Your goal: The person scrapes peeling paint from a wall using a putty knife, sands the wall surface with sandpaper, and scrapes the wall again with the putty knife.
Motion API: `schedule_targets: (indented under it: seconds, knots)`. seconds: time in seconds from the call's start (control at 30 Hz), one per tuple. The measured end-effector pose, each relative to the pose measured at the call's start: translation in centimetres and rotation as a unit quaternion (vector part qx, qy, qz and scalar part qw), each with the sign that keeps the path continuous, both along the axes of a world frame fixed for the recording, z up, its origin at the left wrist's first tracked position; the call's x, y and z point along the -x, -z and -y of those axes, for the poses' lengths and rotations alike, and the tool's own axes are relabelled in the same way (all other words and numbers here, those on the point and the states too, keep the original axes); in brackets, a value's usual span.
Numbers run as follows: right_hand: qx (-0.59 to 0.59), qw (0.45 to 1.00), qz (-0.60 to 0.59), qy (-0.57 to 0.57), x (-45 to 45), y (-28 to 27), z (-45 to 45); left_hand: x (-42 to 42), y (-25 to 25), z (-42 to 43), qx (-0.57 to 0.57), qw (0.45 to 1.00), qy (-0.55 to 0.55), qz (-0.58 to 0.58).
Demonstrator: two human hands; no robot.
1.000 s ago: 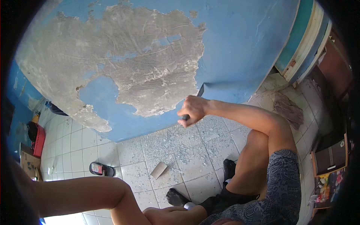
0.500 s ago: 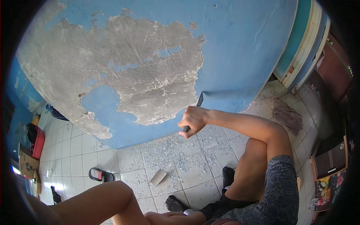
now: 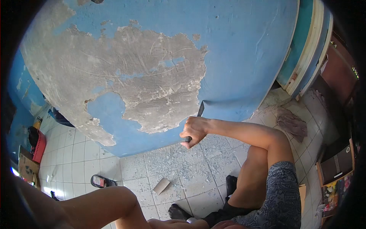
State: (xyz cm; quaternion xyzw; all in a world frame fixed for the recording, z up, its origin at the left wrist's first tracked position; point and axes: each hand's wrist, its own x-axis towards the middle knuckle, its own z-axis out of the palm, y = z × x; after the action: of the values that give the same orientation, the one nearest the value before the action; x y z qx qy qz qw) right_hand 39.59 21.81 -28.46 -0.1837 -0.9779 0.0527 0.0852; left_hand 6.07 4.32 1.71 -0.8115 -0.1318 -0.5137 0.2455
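Observation:
My right hand (image 3: 195, 131) is closed around the handle of a scraper (image 3: 201, 110). Its dark blade points up and its tip touches or nearly touches the blue wall (image 3: 232, 76), casting a shadow to the right. Just left of the blade lies the ragged edge of a large bare grey patch (image 3: 160, 95), where the paint is gone. A blue island of paint (image 3: 106, 108) is left inside the patch's lower side. My left hand is not visible; only bare limbs show at the bottom left.
Paint flakes (image 3: 190, 164) litter the tiled floor below the wall, with a piece of cardboard (image 3: 161, 186) among them. A sandal (image 3: 102, 181) lies left of it. A crumpled cloth (image 3: 291, 123) is at right, near the door frame (image 3: 305, 57). A red basket (image 3: 39, 147) stands far left.
The view has tilted slightly, so the wall sits lower in the picture. My right hand and the scraper have moved slightly down and left in view; the grip is unchanged.

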Motion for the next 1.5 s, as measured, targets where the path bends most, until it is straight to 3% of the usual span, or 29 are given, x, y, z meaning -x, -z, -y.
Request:
schedule_targets:
  seconds: [0.57, 0.77, 1.33, 1.37, 1.5]
  knots:
    - [-0.048, 0.997, -0.036, -0.041, -0.1, 1.1, -0.3, 1.3, 2.6, 0.2, 0.002, 0.999, -0.036, 0.021]
    - [0.023, 0.999, -0.015, -0.046, -0.4, 0.6, -0.4, 1.3, 4.5, -1.0, 0.012, 0.998, -0.058, 0.020]
    - [0.055, 0.997, 0.025, -0.036, 0.0, -0.1, -0.6, 0.7, 6.9, -3.1, -0.009, 0.997, -0.076, 0.034]
    - [0.017, 0.997, -0.052, -0.048, 0.0, 1.0, -0.4, 0.5, 6.6, -3.3, -0.010, 0.996, -0.076, 0.036]
    - [-0.022, 0.997, -0.030, -0.068, -0.3, 0.5, -0.6, 0.4, 5.8, -4.3, -0.004, 0.996, -0.070, 0.050]
